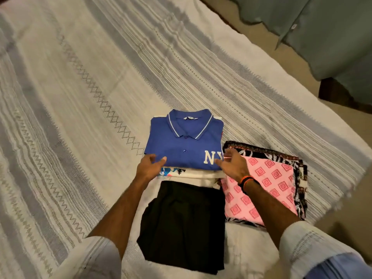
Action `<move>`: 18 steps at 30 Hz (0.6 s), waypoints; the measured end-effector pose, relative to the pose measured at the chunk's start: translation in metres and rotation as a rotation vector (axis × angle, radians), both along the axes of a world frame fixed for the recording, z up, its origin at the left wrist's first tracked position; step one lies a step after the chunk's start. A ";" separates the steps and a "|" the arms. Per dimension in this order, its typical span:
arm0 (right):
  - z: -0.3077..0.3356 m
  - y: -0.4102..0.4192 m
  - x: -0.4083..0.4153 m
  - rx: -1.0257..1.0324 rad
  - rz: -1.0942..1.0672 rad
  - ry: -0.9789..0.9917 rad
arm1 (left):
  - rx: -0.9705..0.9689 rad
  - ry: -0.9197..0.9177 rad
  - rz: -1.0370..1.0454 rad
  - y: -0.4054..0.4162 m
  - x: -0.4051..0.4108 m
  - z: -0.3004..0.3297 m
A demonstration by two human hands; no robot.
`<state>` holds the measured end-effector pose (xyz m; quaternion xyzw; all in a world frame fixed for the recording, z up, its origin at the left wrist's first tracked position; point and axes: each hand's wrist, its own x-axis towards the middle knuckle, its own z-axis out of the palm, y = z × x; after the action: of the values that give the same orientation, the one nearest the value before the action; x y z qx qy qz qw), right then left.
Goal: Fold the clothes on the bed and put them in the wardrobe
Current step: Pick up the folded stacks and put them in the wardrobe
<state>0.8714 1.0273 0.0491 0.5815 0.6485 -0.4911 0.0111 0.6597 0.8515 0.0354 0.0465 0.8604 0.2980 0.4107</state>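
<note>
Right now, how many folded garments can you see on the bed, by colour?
Blue: 1, polo
White printed: 1, under the polo
Black: 1
Pink: 1
Black patterned: 1, under the pink
Total: 5 visible; layers may hide more.

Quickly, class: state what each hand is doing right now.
Left hand: open, fingers touching the folded blue polo shirt.
Right hand: open, fingertips on that shirt.

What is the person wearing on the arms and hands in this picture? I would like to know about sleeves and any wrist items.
Both forearms are bare. The left sleeve is pale, whitish fabric pushed up near the elbow. The right sleeve is similar pale fabric with a faint woven pattern. The right wrist carries thin bands, black and orange-red. The left hand and right hand show no gloves, and no rings are visible.
</note>
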 end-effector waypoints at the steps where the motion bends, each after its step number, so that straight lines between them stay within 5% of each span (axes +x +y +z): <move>1: -0.005 0.007 -0.006 0.000 -0.007 0.000 | -0.005 0.009 0.012 0.002 -0.010 -0.009; 7: -0.068 0.051 -0.036 -0.106 -0.022 -0.009 | -0.061 0.087 0.126 0.031 -0.061 -0.065; 18: -0.145 0.062 -0.054 -0.337 -0.241 0.169 | 0.175 -0.298 0.217 0.038 -0.079 -0.110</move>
<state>0.8174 1.0898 -0.0959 0.6014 0.4816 -0.6374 -0.0051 0.5809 0.8891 -0.0745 -0.0556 0.7611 0.4176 0.4932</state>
